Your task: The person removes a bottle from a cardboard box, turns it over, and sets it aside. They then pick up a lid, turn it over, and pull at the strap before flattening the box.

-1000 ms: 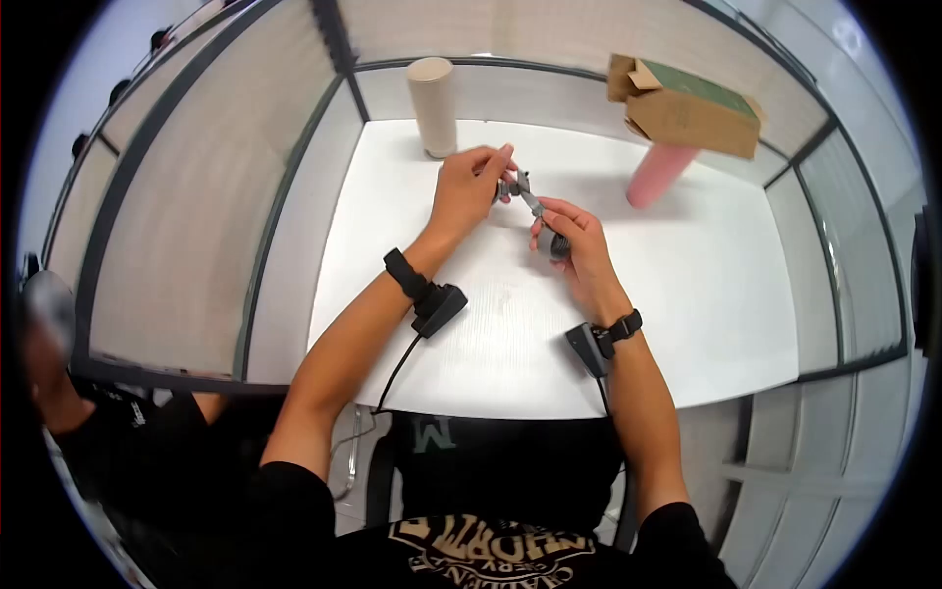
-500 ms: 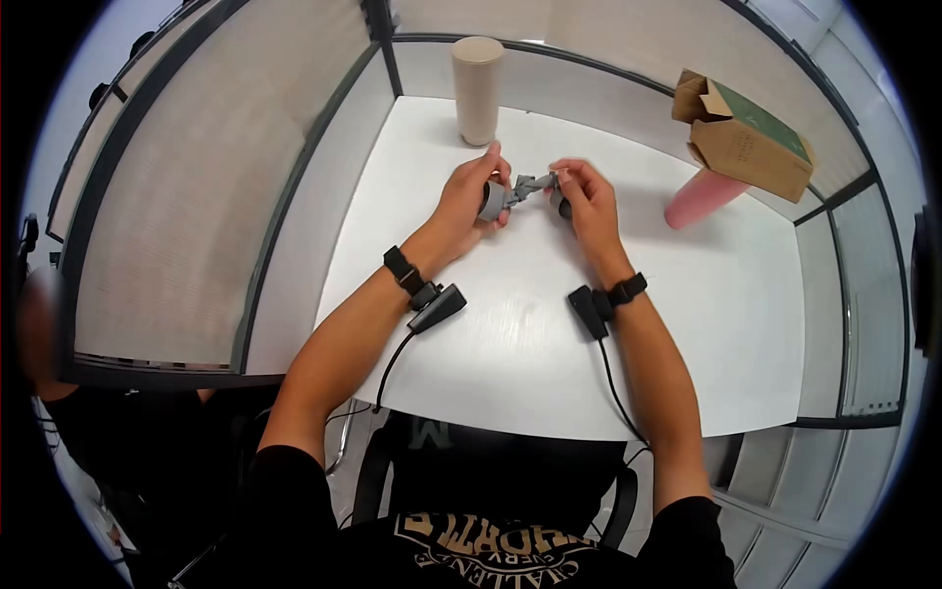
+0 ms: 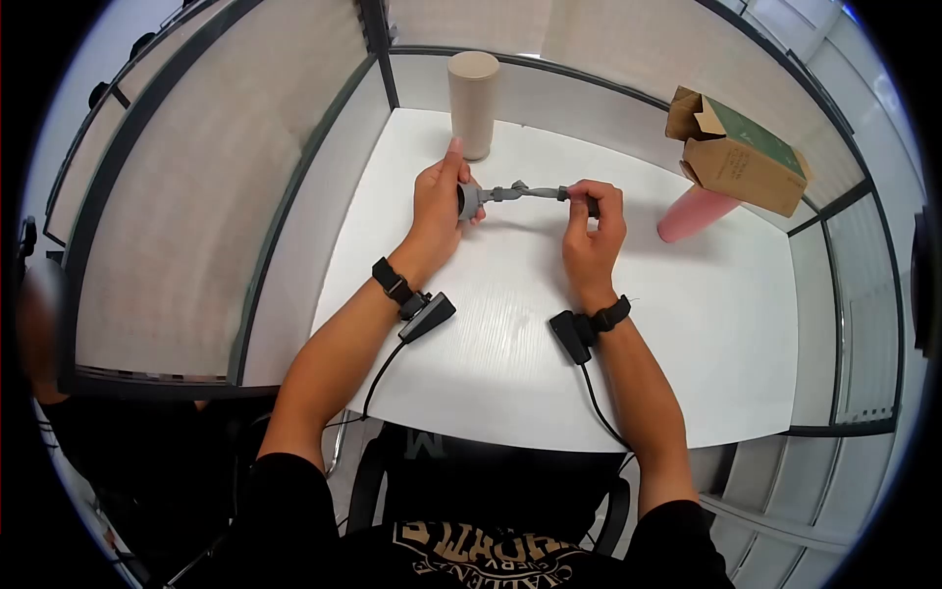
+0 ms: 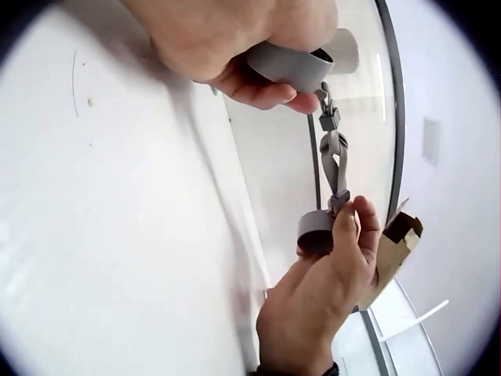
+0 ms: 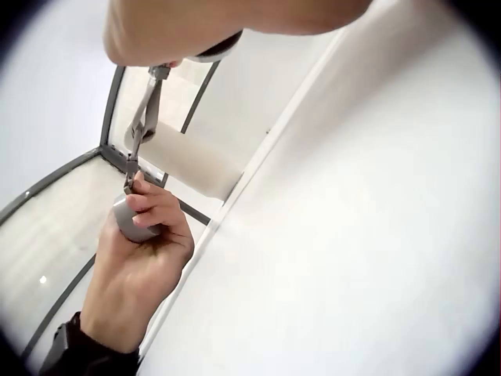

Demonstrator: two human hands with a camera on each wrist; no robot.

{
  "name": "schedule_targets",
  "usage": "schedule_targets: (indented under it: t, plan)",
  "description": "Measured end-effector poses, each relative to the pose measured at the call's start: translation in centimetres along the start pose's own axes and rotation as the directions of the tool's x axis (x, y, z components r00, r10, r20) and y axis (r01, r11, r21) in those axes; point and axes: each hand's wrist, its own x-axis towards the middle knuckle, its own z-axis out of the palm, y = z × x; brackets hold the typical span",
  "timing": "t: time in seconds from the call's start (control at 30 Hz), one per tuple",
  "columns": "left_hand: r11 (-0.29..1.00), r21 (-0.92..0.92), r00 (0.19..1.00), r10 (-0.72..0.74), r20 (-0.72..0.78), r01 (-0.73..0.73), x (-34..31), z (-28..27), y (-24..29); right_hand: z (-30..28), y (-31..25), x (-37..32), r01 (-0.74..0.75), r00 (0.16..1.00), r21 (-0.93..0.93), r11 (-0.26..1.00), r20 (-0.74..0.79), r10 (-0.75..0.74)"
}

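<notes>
A grey strap (image 3: pixel 538 191), twisted together at its middle, stretches between both hands above the white table (image 3: pixel 491 334). At each of its ends is a short grey ring-like cuff with a dark inside. My left hand (image 3: pixel 437 216) grips the left cuff (image 4: pixel 286 66), thumb pointing up. With thumb and fingertips, my right hand (image 3: pixel 597 245) pinches the strap's other end, right beside the second cuff (image 4: pixel 315 225). Small buckles (image 4: pixel 329 120) show along the strap in the left wrist view. Much of the right cuff is hidden by fingers in the head view.
Behind the left hand stands a beige cylinder (image 3: pixel 473 108). A pink cylinder (image 3: pixel 695 212) is at the back right, with an open cardboard box (image 3: pixel 738 175) tilted over its top. Partition panels (image 3: pixel 216 196) enclose the table. Cables run from both wrist cameras.
The hands have moved apart, drawing the bunched strap out into a nearly straight line. My left hand now holds a cuff in its palm, and the right has shifted to the strap's far end.
</notes>
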Motion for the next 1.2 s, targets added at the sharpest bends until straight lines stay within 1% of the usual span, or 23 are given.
schedule_targets:
  t: [0.1,0.13,0.17,0.23,0.27,0.3,0.37,0.4,0.43,0.47,0.5,0.53,0.57,0.67,0.73,0.77,0.83,0.9,0.93,1.03,1.13,1.17,1.2]
  plan:
    - [0.998,0.035,0.998,0.06,-0.019,-0.059,0.6,-0.4,-0.4,0.3,0.0,-0.1,-0.014,1.0,0.025,1.0,-0.001,0.014]
    - [0.986,0.101,0.988,0.14,-0.067,-0.132,0.8,-0.4,-0.6,0.3,0.0,-0.2,-0.038,0.999,0.046,0.998,0.019,0.037]
    - [0.975,0.163,0.985,0.164,-0.06,-0.152,0.7,-0.7,-0.8,0.3,0.0,-0.3,-0.062,0.997,0.065,0.996,0.043,0.06]
    - [0.938,0.282,0.976,0.217,-0.029,-0.201,0.7,-1.0,0.0,0.6,0.2,-0.3,-0.193,0.976,0.094,0.977,0.121,0.181]
    - [0.939,0.31,0.989,0.145,0.033,-0.148,1.2,-1.7,-0.3,0.6,0.0,-0.3,-0.241,0.962,0.096,0.966,0.152,0.225]
    - [0.908,0.374,0.982,0.164,0.097,-0.189,1.7,-2.0,-1.0,0.6,-0.1,-0.1,-0.288,0.946,0.098,0.952,0.181,0.268]
    - [0.83,0.486,0.956,0.182,0.229,-0.274,2.5,-2.4,-2.5,0.4,-0.7,0.1,-0.176,0.961,-0.036,0.984,0.209,0.18]
    - [0.824,0.45,0.925,0.215,0.315,-0.345,1.7,-1.8,-2.3,0.3,-1.2,0.1,-0.14,0.959,-0.098,0.985,0.236,0.159]
    - [0.803,0.466,0.909,0.213,0.358,-0.372,1.6,-1.8,-2.2,0.3,-1.5,0.1,-0.102,0.953,-0.157,0.982,0.266,0.141]
    - [0.782,0.478,0.892,0.21,0.4,-0.399,1.4,-1.9,-2.1,0.2,-1.5,0.0,-0.148,0.94,-0.153,0.977,0.287,0.187]
    - [0.761,0.489,0.874,0.206,0.441,-0.426,1.3,-2.0,-2.0,0.2,-1.3,0.0,-0.15,0.922,-0.149,0.977,0.337,0.192]
    - [0.744,0.477,0.855,0.244,0.458,-0.468,0.9,-1.7,-1.8,0.2,-1.2,-0.1,-0.152,0.9,-0.144,0.978,0.389,0.197]
    - [0.786,0.448,0.873,0.226,0.433,-0.426,0.8,-2.0,-2.0,0.2,-1.0,-0.3,-0.154,0.875,-0.138,0.978,0.441,0.2]
    - [0.866,0.38,0.907,0.173,0.384,-0.326,1.0,-2.0,-1.7,0.6,-0.1,-0.7,-0.065,0.868,-0.112,0.992,0.484,0.111]
    - [0.885,0.371,0.918,0.135,0.372,-0.281,0.5,-1.5,-1.3,0.6,-0.1,-0.8,-0.177,0.891,-0.059,0.982,0.414,0.185]
    - [0.868,0.422,0.919,0.092,0.384,-0.263,0.3,-1.2,-1.1,0.7,0.0,-0.9,-0.231,0.897,-0.03,0.972,0.381,0.225]
    - [0.822,0.519,0.917,0.006,0.4,-0.232,-0.1,-0.8,-0.6,0.5,0.0,-0.8,-0.268,0.905,-0.002,0.963,0.343,0.253]
    - [0.705,0.575,0.872,0.128,0.473,-0.415,-0.4,-0.2,-1.0,0.5,0.0,-0.6,-0.302,0.909,0.031,0.953,0.31,0.278]
    - [0.632,0.592,0.838,0.182,0.515,-0.5,-0.6,0.2,-1.1,0.7,0.4,-0.8,-0.274,0.933,0.068,0.959,0.262,0.248]
    - [0.652,0.641,0.89,0.119,0.44,-0.404,-1.1,0.8,-0.6,0.7,0.6,-0.6,-0.312,0.934,-0.008,0.95,0.179,0.308]
    - [0.722,0.59,0.909,0.132,0.395,-0.362,-1.0,0.7,-0.6,0.6,0.1,-0.4,-0.355,0.93,0.005,0.935,0.104,0.353]
    - [0.694,0.604,0.905,0.174,0.387,-0.392,-0.6,0.3,-0.9,1.1,0.5,-0.6,-0.325,0.946,0.073,0.943,0.049,0.322]
    - [0.672,0.6,0.892,0.224,0.393,-0.433,-0.4,0.3,-0.8,1.0,0.4,-0.5,-0.328,0.944,0.064,0.943,0.051,0.325]
